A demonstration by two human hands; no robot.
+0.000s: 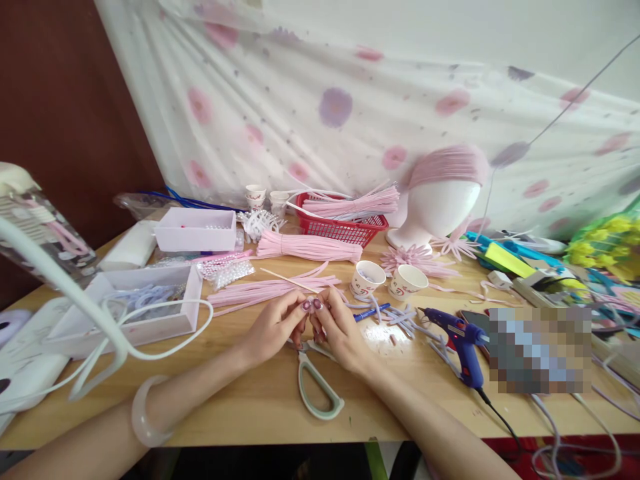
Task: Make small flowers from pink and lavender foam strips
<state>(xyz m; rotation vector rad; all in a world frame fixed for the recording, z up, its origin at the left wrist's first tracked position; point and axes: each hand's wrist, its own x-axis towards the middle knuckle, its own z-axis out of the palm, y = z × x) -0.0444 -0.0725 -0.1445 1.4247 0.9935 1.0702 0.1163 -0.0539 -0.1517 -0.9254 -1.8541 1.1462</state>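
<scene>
My left hand (274, 327) and my right hand (340, 328) meet over the wooden table (260, 400), fingertips pinched together on a small pink pipe-cleaner piece (314, 303). Both hands are closed around it. Under them lie scissors with pale green handles (320, 390). Just beyond the hands spread loose pink pipe cleaners (265, 290) and a thin wooden stick (287, 280). A pale bangle (143, 413) circles my left wrist.
Two paper cups (367, 277) stand right of the hands, a blue glue gun (463, 340) farther right. A red basket (345, 230) of pink stems and a white mannequin head (440, 207) sit behind. Clear boxes (150, 313) and white cables (115, 333) fill the left.
</scene>
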